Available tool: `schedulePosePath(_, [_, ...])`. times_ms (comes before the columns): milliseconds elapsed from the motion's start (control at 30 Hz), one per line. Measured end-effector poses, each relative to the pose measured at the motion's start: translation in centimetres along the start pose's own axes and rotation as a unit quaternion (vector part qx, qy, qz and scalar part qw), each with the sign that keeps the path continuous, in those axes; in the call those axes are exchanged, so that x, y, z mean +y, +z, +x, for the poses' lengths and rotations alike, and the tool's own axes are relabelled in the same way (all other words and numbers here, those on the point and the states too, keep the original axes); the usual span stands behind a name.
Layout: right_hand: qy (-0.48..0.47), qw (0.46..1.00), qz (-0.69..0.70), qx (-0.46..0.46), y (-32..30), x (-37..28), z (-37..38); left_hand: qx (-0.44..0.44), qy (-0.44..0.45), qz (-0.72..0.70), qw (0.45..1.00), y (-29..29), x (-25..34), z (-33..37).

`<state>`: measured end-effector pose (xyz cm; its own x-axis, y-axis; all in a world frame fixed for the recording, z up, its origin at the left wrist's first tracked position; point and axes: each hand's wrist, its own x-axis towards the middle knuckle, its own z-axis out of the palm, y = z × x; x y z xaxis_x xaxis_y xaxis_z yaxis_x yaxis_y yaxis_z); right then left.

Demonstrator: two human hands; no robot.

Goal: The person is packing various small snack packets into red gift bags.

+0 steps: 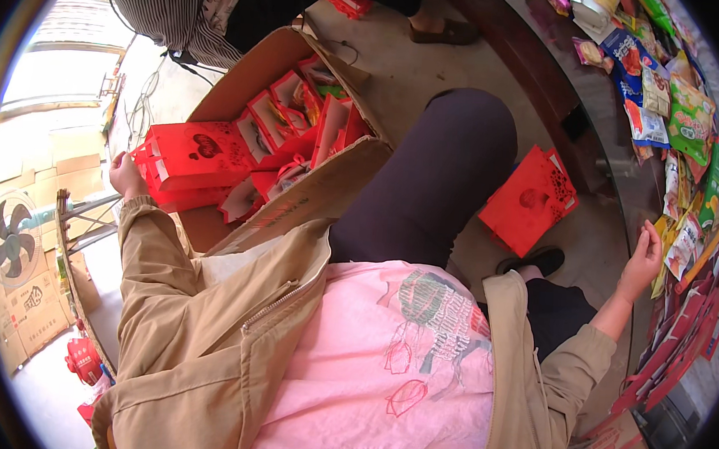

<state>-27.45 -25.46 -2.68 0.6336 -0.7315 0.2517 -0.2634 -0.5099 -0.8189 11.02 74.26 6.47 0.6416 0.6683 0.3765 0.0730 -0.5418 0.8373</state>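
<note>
My left hand [127,177] is closed at the outer end of a red paper gift bag [203,151] with a dark heart-shaped print; the fingertips are small and partly hidden. That bag lies tilted over the left side of a large cardboard box [317,177]. More red gift bags [279,125] stand packed in the box, some with snack packets showing at the top. My right hand [642,258] is raised at the edge of the table on the right, its fingers loosely extended and holding nothing visible. Nearest to it are a white-and-red snack packet [684,246] and yellow packets.
Colourful snack packets [691,121] cover the curved dark table [600,132]. Flat red bags [678,339] are stacked at its near end. Another red bag [534,201] stands on the floor beside my leg. A person in striped clothing [163,7] is beyond the box; a fan [11,240] stands left.
</note>
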Motion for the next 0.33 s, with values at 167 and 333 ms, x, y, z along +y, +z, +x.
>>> schedulePosePath(167, [0.001, 1.000, -0.011, -0.003, 0.0, -0.3, 0.0, -0.087, 0.076, 0.363, 0.925, 0.5, 1.7, -2.4])
schedulePosePath(333, [-0.004, 1.000, -0.007, -0.006, 0.0, -0.3, 0.0, -0.202, 0.020, 0.607, 0.768, 1.1, 2.1, -5.2])
